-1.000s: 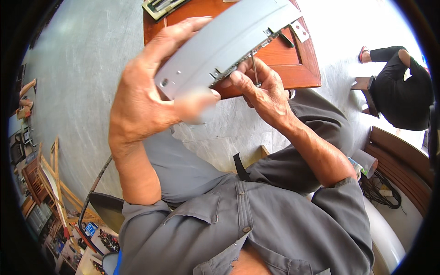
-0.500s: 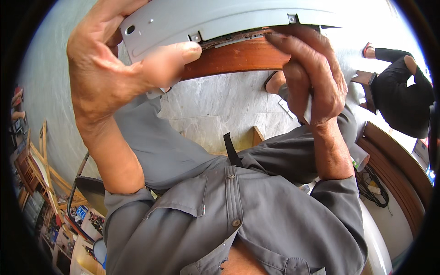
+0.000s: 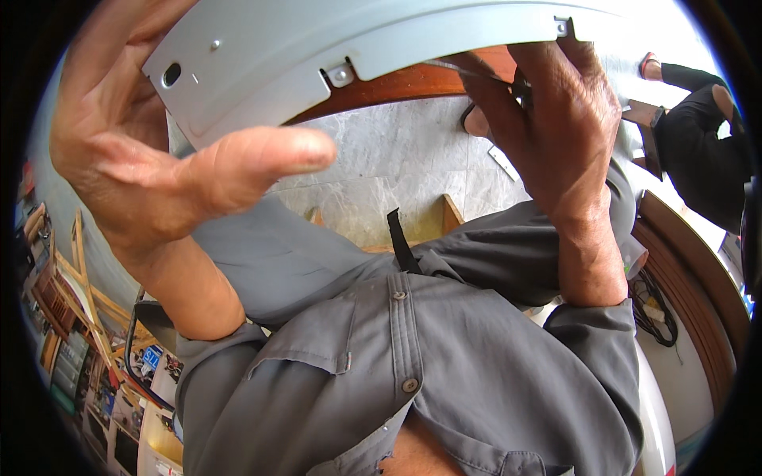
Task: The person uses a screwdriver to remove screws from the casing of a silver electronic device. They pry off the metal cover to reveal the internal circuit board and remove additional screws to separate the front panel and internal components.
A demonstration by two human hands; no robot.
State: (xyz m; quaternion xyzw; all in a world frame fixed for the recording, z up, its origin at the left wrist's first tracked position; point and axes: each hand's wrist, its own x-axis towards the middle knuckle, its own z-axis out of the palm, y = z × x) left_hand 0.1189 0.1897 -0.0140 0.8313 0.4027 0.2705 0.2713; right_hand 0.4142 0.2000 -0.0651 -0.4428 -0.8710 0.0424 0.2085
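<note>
A pale grey sheet-metal panel (image 3: 270, 59) with small notched tabs and an oval hole at its left corner is tilted up at the top of the view. My left hand (image 3: 151, 159) holds its left end, fingers behind the sheet and thumb stretched out in front of its lower edge. My right hand (image 3: 563, 119) is at the lower edge farther right, fingers curled around a thin, dark metal tool (image 3: 520, 89) whose kind I cannot make out. The panel hides what lies behind it, including some right fingertips.
A reddish-brown wooden surface (image 3: 405, 86) shows beneath the panel. On the right, another person in black (image 3: 702, 159) sits near dark furniture. Coiled black cable (image 3: 655, 313) lies by a brown wooden piece. Wooden frames (image 3: 79, 278) and clutter fill the left side. A pale strip (image 3: 503, 163) lies on the floor.
The panel has shifted left and tilted, covering the circuit-like strip seen before under its edge. My left thumb has come away from the edge; my right hand has moved slightly right and turned.
</note>
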